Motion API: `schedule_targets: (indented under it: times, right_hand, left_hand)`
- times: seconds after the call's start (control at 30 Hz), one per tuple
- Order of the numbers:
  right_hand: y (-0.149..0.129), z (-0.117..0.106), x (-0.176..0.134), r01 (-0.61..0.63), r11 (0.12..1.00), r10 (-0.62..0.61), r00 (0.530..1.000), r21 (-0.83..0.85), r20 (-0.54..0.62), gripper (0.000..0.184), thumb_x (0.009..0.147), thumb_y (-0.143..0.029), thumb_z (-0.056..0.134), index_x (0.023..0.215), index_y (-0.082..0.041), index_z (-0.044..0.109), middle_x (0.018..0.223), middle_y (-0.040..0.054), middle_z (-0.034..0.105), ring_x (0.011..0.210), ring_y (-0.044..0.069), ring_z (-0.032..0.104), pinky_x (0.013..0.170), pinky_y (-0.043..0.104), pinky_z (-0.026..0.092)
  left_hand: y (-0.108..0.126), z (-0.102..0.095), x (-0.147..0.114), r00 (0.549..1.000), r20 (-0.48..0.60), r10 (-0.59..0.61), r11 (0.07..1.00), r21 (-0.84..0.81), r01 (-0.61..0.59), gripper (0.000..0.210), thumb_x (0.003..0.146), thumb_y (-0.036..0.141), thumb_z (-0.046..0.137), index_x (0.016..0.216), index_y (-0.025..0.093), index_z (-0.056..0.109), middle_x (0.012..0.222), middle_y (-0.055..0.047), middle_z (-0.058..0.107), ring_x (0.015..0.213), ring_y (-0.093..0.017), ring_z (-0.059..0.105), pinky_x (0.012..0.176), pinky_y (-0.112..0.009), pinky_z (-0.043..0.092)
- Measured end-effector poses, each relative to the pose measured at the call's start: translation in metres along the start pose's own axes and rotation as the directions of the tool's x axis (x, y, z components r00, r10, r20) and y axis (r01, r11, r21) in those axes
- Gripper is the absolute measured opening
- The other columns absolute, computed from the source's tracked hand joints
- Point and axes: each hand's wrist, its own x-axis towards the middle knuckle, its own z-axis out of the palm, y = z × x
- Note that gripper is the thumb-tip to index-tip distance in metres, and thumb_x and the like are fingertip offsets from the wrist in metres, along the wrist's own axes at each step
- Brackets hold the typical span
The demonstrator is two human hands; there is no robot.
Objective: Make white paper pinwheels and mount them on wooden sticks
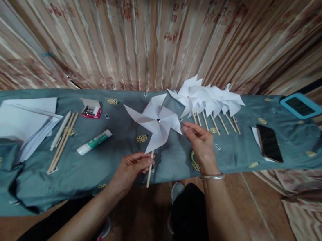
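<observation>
A white paper pinwheel (164,130) with a round silvery pin at its centre faces up above the cloth-covered table. My left hand (130,170) is closed, pinching its wooden stick just below the paper blades. At the tip of the right-hand blade, my right hand (202,144) has thumb and fingers closed together on the paper edge. Behind, several finished-looking white pinwheels (214,99) lie overlapped in a row, their sticks pointing toward me. A glue stick (95,142) with a green label rests left of my left hand.
On the left lie white paper sheets (13,121), a whitish pen-like stick (61,130), loose wooden sticks (63,143) and an open red box (91,112) of small metal pins. A phone (269,143) and a blue-framed device (301,106) are at right. A curtain (151,31) hangs behind.
</observation>
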Motion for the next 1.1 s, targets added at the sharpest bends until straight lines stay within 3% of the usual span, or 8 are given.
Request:
schedule_targets:
  times: [0.5,1.1]
  right_hand:
    - [-0.007,0.010,-0.008,-0.044,0.996,0.046,0.999,-0.076,0.020,0.023,0.056,-0.041,0.080,0.066,-0.021,0.075,0.055,-0.0023,0.062,0.053,0.010,0.047,0.052,0.026,0.035]
    - [-0.016,0.020,-0.022,-0.210,0.977,0.200,0.958,0.028,0.203,0.026,0.055,-0.042,0.083,0.057,-0.020,0.070,0.051,-0.0040,0.058,0.049,0.008,0.043,0.052,0.025,0.031]
  left_hand:
    - [0.001,-0.003,0.001,1.000,-0.020,0.003,1.000,-0.004,-0.003,0.036,0.043,0.035,0.093,0.069,0.016,0.077,0.062,-0.002,0.071,0.050,-0.005,0.051,0.051,-0.018,0.041]
    - [0.002,-0.005,0.003,0.998,-0.049,0.027,0.999,-0.041,-0.029,0.034,0.044,0.032,0.091,0.069,0.015,0.077,0.060,-0.002,0.069,0.049,-0.005,0.050,0.050,-0.019,0.039]
